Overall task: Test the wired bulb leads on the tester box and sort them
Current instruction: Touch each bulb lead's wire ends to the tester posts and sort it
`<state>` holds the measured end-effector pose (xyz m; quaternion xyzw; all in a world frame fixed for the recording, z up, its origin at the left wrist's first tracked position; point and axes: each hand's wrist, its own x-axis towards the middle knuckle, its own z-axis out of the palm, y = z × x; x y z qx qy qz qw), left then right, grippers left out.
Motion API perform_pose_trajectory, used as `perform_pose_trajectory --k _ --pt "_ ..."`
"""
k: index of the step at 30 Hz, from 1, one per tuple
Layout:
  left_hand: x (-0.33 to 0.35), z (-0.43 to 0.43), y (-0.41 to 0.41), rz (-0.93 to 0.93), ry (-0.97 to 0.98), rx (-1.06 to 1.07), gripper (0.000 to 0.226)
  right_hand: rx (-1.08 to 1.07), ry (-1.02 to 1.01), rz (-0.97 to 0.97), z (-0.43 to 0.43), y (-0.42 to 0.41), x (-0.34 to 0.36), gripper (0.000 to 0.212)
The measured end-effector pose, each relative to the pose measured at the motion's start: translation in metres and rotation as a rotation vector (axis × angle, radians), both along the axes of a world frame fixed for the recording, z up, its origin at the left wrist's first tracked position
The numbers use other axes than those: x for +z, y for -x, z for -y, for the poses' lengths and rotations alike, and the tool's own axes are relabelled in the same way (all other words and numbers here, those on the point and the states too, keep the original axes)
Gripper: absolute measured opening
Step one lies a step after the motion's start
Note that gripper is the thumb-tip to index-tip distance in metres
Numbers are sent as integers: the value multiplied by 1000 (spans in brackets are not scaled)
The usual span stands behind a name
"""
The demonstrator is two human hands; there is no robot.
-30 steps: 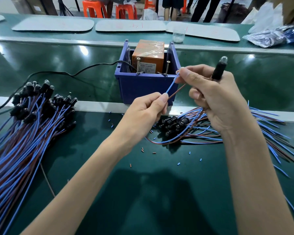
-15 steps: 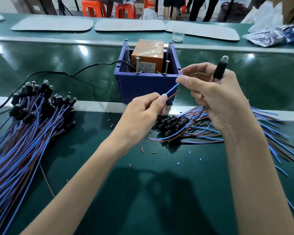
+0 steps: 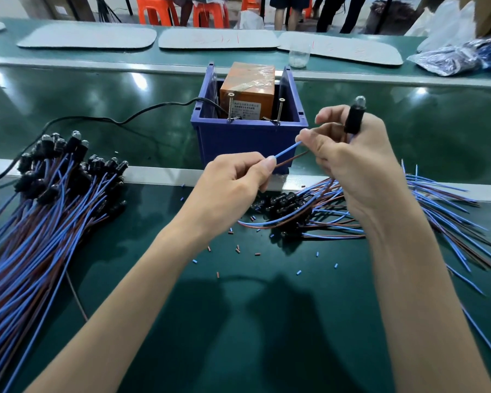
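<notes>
The tester box, a blue bin [image 3: 247, 137] holding an orange unit [image 3: 248, 89] with two upright screws [image 3: 279, 110] at its front, stands at the centre. My right hand [image 3: 360, 165] grips a black bulb holder [image 3: 354, 120] with a clear tip, and its thumb and forefinger pinch the end of the blue lead [image 3: 288, 150]. My left hand [image 3: 233, 185] pinches the same blue lead lower down, with the brown lead [image 3: 291, 160] beside it. Both hands hover just in front of the bin.
A large pile of bulb leads [image 3: 40, 222] lies at the left. A second pile of bulb leads [image 3: 309, 211] lies under my right hand and fans out rightward. Insulation scraps [image 3: 238, 248] dot the green mat. A black cable [image 3: 111, 120] runs left from the bin.
Both hands have sunk slightly toward the front of the bin with the lead. The right thumb and forefinger have slid along the blue lead to its tip.
</notes>
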<state>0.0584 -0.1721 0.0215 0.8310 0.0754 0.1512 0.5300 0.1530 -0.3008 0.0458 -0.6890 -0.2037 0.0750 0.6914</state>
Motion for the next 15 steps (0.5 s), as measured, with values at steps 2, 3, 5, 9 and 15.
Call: perform_pose_trajectory --k 2,3,5,9,15 --pt "3 2 1 15 -26 2 44 -3 6 10 -1 -1 -1 27" --pt "4 3 1 25 -39 6 44 -1 4 11 -1 -1 -1 28" --pt "6 3 3 45 -60 16 44 6 -5 10 -2 0 -2 32" --pt "9 3 4 71 -103 16 45 6 -38 -17 -3 0 -2 38" --pt "11 2 5 74 -124 11 45 15 -62 -21 -5 -2 -5 42"
